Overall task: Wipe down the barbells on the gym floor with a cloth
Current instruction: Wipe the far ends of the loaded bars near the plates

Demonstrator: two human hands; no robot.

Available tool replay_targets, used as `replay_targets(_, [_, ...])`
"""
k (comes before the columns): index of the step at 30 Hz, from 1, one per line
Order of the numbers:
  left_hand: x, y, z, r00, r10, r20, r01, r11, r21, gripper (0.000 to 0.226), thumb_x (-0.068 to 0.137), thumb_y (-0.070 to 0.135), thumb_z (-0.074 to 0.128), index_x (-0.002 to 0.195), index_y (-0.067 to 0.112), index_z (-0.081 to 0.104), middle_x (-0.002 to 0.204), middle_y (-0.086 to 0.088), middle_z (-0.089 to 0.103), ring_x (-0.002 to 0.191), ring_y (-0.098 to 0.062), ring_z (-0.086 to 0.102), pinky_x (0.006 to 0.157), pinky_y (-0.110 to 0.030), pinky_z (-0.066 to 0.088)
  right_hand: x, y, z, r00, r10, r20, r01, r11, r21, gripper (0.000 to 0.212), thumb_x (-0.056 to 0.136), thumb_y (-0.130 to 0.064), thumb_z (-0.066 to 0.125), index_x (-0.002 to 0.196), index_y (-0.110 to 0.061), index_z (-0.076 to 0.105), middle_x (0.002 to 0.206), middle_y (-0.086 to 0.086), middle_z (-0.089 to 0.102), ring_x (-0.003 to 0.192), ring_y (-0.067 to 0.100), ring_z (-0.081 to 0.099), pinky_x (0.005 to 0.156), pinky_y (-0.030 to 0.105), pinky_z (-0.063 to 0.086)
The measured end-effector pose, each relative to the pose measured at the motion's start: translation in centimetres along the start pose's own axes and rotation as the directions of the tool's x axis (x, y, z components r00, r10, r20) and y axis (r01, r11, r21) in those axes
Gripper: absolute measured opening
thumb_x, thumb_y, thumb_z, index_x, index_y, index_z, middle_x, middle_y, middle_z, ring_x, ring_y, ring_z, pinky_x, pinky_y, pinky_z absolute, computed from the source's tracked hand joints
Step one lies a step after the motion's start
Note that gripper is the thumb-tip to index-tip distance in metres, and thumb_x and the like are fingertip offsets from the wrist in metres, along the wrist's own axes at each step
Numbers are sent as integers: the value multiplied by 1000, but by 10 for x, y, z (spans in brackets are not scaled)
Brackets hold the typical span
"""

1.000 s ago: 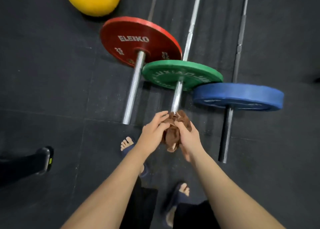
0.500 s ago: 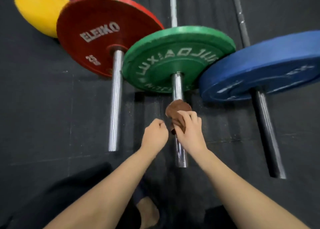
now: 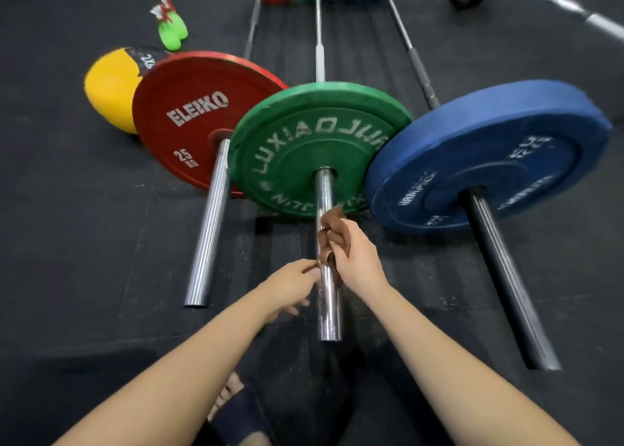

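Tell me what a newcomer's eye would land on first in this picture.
Three bright plates stand in a row across the middle: a red plate at left, a green plate in the centre, a blue plate at right, each on its own bar. Just below the green one, the right hand grips a brown cloth on the middle bar's sleeve, the left hand close beside it.

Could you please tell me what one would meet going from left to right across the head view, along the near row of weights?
yellow ball → red plate → green plate → blue plate
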State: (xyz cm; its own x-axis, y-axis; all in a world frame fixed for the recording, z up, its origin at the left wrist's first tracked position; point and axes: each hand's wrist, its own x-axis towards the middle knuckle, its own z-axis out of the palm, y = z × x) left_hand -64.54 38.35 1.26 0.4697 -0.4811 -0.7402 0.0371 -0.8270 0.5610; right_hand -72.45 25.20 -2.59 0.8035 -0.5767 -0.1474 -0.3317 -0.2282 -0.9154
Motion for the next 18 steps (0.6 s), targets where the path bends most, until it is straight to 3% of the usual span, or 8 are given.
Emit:
replay_targets(2, [-4, 3, 13, 1000, 8, 24, -8, 1000, 12, 62, 104, 51, 48, 159, 30, 30, 115, 9, 60, 102, -19, 66, 85, -41, 63, 28, 2, -9, 997, 8, 73, 4, 987, -162, 33, 94, 2, 45, 116, -17, 62, 105, 3, 63, 92, 12, 61, 76, 22, 50])
replay_targets(4, [-2, 1, 27, 999, 34, -13, -32, 989, 147, 84, 100, 52, 57, 164, 31, 8, 128, 1, 60, 99, -20, 67, 75, -34, 63, 57, 9, -16, 995, 44, 87, -12, 939, -343, 35, 93, -3, 49, 121, -19, 61, 113, 0, 63, 101, 20, 61, 89, 32, 51])
replay_targets(6, [2, -5, 41, 994, 78, -76, -53, 957, 286, 94, 100, 47, 61, 164, 29, -6, 129, -7, 62, 92, -25, 69, 77, -33, 59, 76, 26, -16, 995, 48, 85, -5, 895, -447, 39, 92, -5, 50, 127, -22, 58, 120, 2, 62, 107, 25, 61, 95, 40, 52])
replay_targets(9, [7, -8, 51, 988, 78, -137, -32, 950, 311, 95, 102, 43, 60, 163, 27, -10, 130, -12, 63, 102, -29, 67, 86, -35, 54, 91, 43, -12, 997, -79, 15, 77, 902, -425, 40, 89, -10, 45, 120, -31, 60, 116, -2, 65, 102, 23, 63, 89, 44, 55])
replay_targets(12, [9, -5, 55, 986, 62, -152, -16, 959, 284, 92, 104, 41, 58, 163, 27, -11, 119, -8, 64, 97, -22, 63, 85, -33, 53, 120, 28, -8, 962, -273, 12, 248, 851, -463, 49, 83, -21, 32, 120, -37, 61, 114, -7, 65, 102, 23, 61, 82, 42, 55])
replay_targets(15, [12, -4, 57, 985, 55, -165, -3, 954, 299, 89, 105, 41, 56, 163, 28, -10, 122, -10, 64, 89, -19, 58, 82, -33, 52, 150, -2, -11, 964, -236, 124, 257, 706, -660, 39, 93, -8, 47, 127, -23, 58, 124, 6, 58, 113, 33, 52, 78, 40, 42])
replay_targets(18, [11, -6, 59, 982, 53, -179, 3, 954, 299, 88, 104, 43, 55, 163, 31, -9, 129, -11, 63, 88, -19, 58, 82, -35, 53, 159, -16, -6, 976, -182, 117, 207, 634, -745, 34, 94, -3, 55, 126, -13, 51, 125, 12, 51, 116, 36, 47, 78, 42, 35])
